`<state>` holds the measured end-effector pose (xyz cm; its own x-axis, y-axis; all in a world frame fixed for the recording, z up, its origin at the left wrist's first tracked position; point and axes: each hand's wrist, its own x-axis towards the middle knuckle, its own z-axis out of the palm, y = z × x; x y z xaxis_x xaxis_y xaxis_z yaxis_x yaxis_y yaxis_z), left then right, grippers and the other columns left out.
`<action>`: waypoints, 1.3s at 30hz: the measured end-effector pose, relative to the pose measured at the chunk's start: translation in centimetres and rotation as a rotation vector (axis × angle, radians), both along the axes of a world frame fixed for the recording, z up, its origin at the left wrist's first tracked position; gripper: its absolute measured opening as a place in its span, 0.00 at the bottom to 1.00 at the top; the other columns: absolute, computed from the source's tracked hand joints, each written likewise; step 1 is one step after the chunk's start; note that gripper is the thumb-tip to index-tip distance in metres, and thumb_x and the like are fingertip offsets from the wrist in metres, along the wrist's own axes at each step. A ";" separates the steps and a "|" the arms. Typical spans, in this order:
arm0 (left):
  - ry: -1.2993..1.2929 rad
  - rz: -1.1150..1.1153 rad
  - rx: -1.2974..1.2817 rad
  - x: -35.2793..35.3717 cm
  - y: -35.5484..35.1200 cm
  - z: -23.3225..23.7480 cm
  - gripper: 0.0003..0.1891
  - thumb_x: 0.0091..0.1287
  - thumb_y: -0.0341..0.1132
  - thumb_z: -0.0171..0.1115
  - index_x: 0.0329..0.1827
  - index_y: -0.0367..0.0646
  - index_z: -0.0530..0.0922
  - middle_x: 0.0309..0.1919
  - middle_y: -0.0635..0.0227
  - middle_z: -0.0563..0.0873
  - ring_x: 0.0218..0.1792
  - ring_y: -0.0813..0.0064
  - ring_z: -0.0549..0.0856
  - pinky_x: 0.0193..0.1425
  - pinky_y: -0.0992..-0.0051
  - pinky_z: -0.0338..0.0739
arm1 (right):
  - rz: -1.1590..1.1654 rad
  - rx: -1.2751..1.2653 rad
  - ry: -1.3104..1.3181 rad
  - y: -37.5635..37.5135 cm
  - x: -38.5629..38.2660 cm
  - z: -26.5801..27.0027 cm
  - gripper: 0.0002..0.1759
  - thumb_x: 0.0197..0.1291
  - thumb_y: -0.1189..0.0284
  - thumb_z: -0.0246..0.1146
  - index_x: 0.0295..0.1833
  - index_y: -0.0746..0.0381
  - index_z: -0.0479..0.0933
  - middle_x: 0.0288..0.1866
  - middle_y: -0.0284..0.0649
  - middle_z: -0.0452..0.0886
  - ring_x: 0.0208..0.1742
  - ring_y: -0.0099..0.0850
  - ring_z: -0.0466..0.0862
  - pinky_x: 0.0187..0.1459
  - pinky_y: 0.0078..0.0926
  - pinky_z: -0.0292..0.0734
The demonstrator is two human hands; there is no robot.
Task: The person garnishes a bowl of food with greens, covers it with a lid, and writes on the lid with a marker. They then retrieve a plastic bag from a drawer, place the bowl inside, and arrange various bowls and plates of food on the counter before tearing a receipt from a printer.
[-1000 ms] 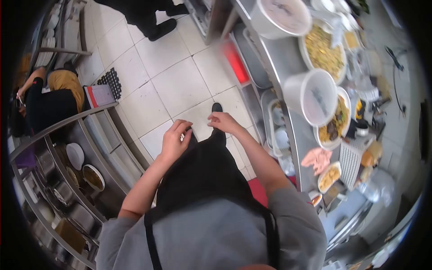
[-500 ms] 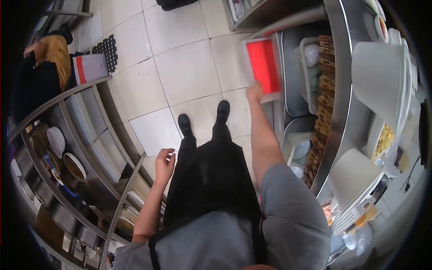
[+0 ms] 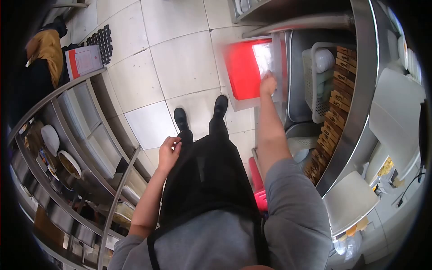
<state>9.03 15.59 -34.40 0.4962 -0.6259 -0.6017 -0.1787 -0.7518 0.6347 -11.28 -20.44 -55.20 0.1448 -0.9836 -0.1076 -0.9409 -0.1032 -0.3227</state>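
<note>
A drawer holding something flat and red stands pulled out over the floor, left of the metal counter. My right hand is inside it, at the lower end of a shiny whitish packet beside the red area. Its fingers are drawn together, but what they hold, if anything, is too blurred to tell. Over the floor near my apron, my left hand hangs with fingers loosely curled and slightly apart, holding nothing.
On the right, baskets and numbered wooden blocks line the metal counter, with white containers beyond. A metal rack with dishes stands left. Another person is at the upper left.
The drawer has come further out, showing more red and the whitish packet. My right hand has moved from its front edge into it. The view has shifted slightly.
</note>
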 end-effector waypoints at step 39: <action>0.066 0.023 0.109 -1.0 2.7 -2.1 0.07 0.58 0.28 0.59 0.38 0.37 0.78 0.32 0.61 0.80 0.27 0.70 0.81 0.33 0.73 0.74 | -0.072 0.263 -0.018 2.4 4.9 -1.1 0.11 0.47 0.63 0.66 0.31 0.58 0.78 0.29 0.41 0.82 0.35 0.40 0.81 0.38 0.35 0.75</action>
